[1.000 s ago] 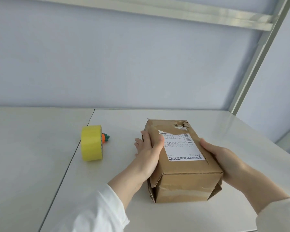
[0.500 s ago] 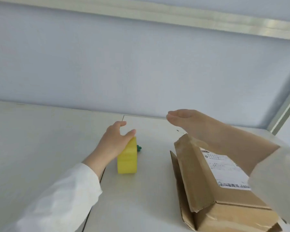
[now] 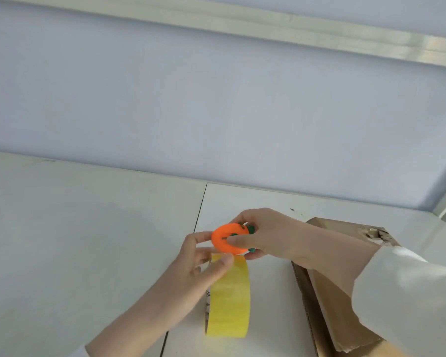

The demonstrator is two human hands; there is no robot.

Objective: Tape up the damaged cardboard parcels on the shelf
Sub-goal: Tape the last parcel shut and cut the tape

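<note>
Grips orange carrot-shaped cutter in R hand — thumb across its face, fingers curled round behind, clamped on it, green leaf bits poking out btwn them. Holds it in the air just above yellow tape roll. Steadies the roll w/ L hand: thumb bent over roll's top edge, other fingers curled vs. its L side, index tip touching cutter's L rim. Tape end: can't tell if lifted.

Roll upright on its edge on white shelf, just R of the seam btwn two shelf panels. Cardboard parcel flat on shelf to the R of roll — near, not touching, partly hidden behind R forearm and white sleeve. Torn hole at parcel's far top corner; side flap along its L edge gaping a bit.

Behind: pale blue-grey wall, metal rail across the top.
</note>
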